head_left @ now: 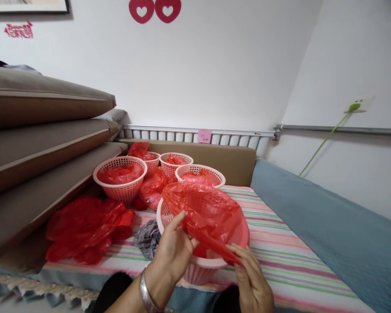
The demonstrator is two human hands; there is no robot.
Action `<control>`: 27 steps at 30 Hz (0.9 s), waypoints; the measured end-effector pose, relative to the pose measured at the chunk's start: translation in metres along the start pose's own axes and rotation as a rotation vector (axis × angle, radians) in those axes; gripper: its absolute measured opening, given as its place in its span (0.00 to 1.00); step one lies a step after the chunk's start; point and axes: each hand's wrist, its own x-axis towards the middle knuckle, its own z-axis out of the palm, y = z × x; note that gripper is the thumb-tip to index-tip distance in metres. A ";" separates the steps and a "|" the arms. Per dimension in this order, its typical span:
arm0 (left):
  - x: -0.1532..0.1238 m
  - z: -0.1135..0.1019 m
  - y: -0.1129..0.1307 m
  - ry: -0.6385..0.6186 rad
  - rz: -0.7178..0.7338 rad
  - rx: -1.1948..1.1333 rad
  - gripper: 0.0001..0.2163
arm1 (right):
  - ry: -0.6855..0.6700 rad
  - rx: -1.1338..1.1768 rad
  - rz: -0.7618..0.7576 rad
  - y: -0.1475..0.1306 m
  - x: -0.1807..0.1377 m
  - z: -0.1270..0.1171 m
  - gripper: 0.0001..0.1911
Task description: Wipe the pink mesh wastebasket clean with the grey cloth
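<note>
"How are the hands?"
"Right hand [254, 280]: fingers pinched on the red bag's [211, 213] edge. Left hand [174, 252]: thumb spread, grip unclear."
"The bag?"
"Draped in the near basket [198, 274], on striped cloth [280, 248]. Four more baskets [121, 191] behind, then a radiator [169, 129]."

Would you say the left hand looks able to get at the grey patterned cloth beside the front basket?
Probably yes: the cloth lies uncovered near the left hand, though that hand may have to leave the red bag first.
</note>
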 end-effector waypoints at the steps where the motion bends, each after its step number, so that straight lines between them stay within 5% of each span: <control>1: 0.000 -0.004 0.006 -0.011 0.024 -0.012 0.09 | -0.011 -0.004 -0.024 0.001 0.000 0.000 0.13; 10: 0.005 -0.061 0.063 0.130 0.186 0.044 0.11 | -0.082 -0.040 -0.144 0.008 -0.005 0.008 0.11; 19: 0.019 -0.105 0.037 0.226 0.113 0.131 0.09 | -0.055 0.087 -0.073 0.016 -0.019 0.001 0.07; 27: 0.017 -0.116 0.025 0.223 0.205 0.178 0.06 | -0.109 0.007 -0.098 0.015 -0.027 -0.004 0.06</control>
